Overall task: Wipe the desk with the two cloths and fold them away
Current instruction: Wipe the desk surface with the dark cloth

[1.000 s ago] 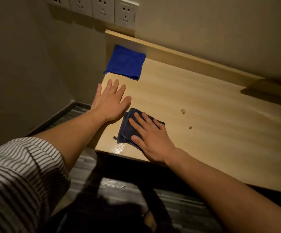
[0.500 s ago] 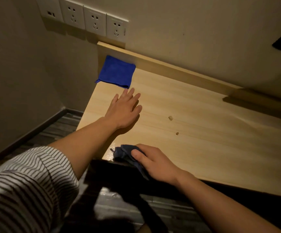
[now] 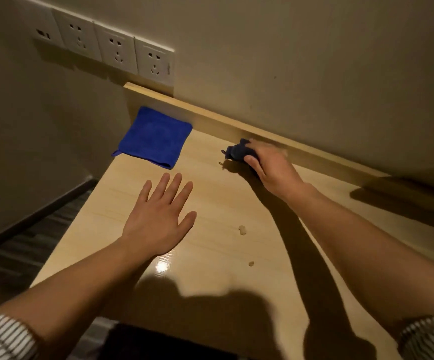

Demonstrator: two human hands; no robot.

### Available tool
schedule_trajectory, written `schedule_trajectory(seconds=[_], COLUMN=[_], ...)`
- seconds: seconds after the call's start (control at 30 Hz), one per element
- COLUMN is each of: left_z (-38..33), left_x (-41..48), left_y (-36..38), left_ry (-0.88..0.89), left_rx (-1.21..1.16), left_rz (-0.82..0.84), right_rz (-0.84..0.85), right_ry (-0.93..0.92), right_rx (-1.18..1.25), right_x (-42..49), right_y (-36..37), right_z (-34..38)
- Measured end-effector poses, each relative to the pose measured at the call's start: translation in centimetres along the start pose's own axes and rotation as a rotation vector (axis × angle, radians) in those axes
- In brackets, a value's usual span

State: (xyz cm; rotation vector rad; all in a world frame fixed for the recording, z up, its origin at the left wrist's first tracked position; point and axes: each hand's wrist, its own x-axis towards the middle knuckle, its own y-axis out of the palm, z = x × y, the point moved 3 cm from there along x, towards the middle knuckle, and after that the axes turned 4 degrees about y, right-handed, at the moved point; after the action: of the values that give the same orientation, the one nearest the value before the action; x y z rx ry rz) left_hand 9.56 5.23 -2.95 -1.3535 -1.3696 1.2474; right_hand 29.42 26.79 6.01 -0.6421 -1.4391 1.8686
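Note:
A folded bright blue cloth (image 3: 155,137) lies at the far left corner of the light wooden desk (image 3: 215,255). My right hand (image 3: 271,166) grips a bunched dark navy cloth (image 3: 239,151) near the desk's raised back ledge, to the right of the blue cloth. Most of the navy cloth is hidden under my fingers. My left hand (image 3: 158,216) rests flat on the desk, fingers straight and spread, a short way in front of the blue cloth. It holds nothing.
Two small crumbs (image 3: 242,230) (image 3: 251,263) lie on the desk between my arms. A raised wooden ledge (image 3: 301,149) runs along the back against the wall, with several wall sockets (image 3: 117,50) above it. The desk's left edge drops to a dark floor (image 3: 23,245).
My right hand has carried the navy cloth from the desk's front edge to the back near the ledge. My left hand stays flat on the desk.

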Motion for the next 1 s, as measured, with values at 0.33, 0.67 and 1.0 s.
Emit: schedule_trajectory(seconds=[0.33, 0.67, 1.0], left_z=[0.0, -0.2, -0.2], left_x=[0.2, 0.0, -0.1], left_y=[-0.6, -0.7, -1.1], left_ry=[-0.017, -0.007, 0.013], left_rx=[0.073, 0.055, 0.016], left_rz=[0.069, 0.029, 0.022], right_rz=[0.281, 0.319, 0.329], right_ry=[-0.325, -0.298, -0.232], right_rx=[-0.351, -0.205, -0.105], right_x=[3.6, -0.2, -11.7], right_y=[3.2, 5.5, 6.1], right_z=[-3.7, -2.2, 2.6])
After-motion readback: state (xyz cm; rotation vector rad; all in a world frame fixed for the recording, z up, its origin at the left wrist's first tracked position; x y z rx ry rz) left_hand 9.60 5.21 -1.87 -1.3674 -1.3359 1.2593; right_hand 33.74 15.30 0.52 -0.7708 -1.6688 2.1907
